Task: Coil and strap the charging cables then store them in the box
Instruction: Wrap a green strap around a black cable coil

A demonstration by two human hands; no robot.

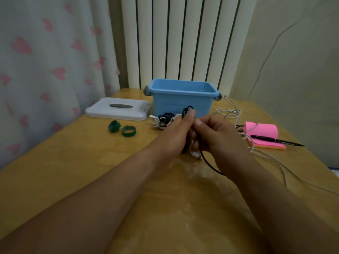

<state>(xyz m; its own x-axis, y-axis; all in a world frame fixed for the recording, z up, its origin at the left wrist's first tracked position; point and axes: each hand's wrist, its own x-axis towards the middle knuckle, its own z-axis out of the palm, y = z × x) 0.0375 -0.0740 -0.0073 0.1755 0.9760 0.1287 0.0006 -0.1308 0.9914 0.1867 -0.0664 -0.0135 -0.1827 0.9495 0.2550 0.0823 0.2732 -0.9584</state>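
Black cable [188, 109], thin, looped into a small coil at centre, gripped in curled fingers of left hand [175, 133], pinched by right hand [219, 133], tail trailing toward 5 o'clock. Counted: two green straps [128, 131] at 9 o'clock, one blue box [181, 101] at 12, one white lid [119, 109] at 10, loose white cables [229, 112] at 2. Pink notes [264, 133] and pen [275, 141] at 3; black-and-white tangle [164, 120] between hands and box

Light blue box [181, 105], grey latches [146, 91] at ends. White lid [102, 111], grey handle [120, 106]. Two dark green straps [114, 126] [128, 131]. I'm holding black cable [208, 163]. Cable heap [164, 119] mixes black and white. Loose cables [229, 112] white. Sticky-note pad [262, 132] pink, orange-yellow bottom layer. Black pen [275, 140]. Table [91, 171] honey-yellow wood. Curtain [45, 61] white, pink hearts. Radiator [183, 43] cream, dark gaps. Wall [293, 61] beige.
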